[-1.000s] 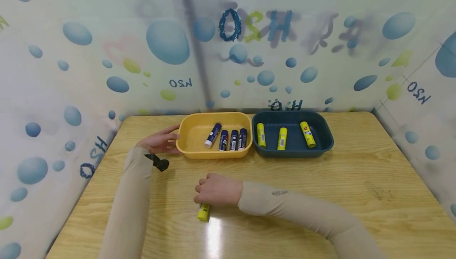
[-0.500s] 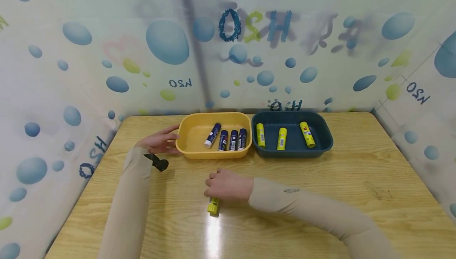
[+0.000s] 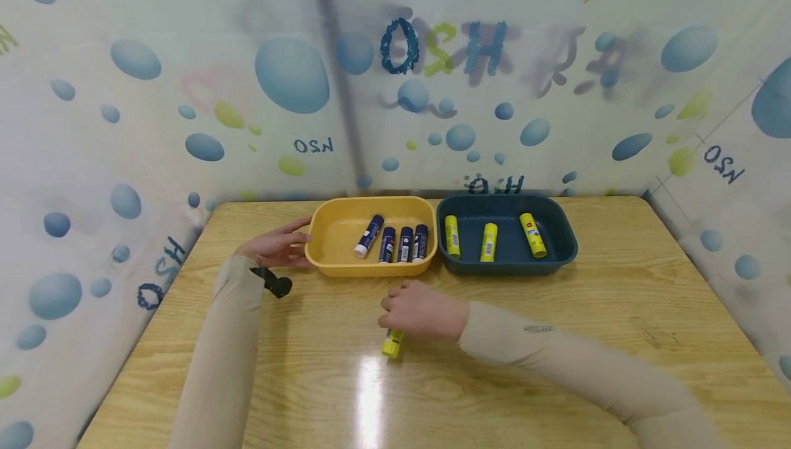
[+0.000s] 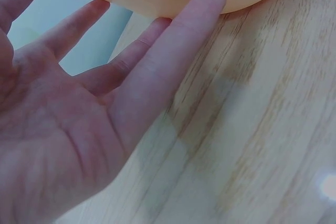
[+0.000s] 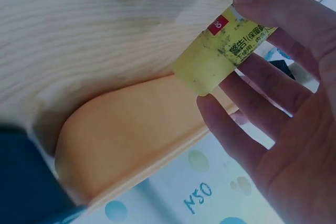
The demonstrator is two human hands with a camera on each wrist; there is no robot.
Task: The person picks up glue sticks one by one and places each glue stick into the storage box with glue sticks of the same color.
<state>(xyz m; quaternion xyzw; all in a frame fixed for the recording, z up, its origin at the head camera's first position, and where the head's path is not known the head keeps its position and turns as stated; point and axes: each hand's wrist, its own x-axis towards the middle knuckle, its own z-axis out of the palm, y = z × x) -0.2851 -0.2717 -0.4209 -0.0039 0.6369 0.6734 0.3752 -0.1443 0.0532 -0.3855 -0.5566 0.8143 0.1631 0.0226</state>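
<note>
My right hand [image 3: 426, 310] holds a yellow glue stick [image 5: 226, 40] between thumb and fingers, over the table in front of the bins. In the head view most of that glue stick is hidden under the hand. My left hand [image 3: 274, 246] touches the left end of the yellow-orange bin [image 3: 371, 270] with its fingers extended, as the left wrist view also shows. Several dark blue glue sticks [image 3: 404, 244] lie in that bin, one tilted apart from the others. Three yellow glue sticks [image 3: 488, 243] lie spread out in the dark blue bin [image 3: 507, 268].
Both bins stand side by side at the back of the wooden table [image 3: 296, 380]. Behind them rises a wall covering [image 3: 544, 16] printed with blue and green drops. A black piece [image 3: 278, 284] hangs at the left wrist.
My right hand has moved rightward and toward the bins, carrying the yellow glue stick. My left hand has stayed at the yellow-orange bin.
</note>
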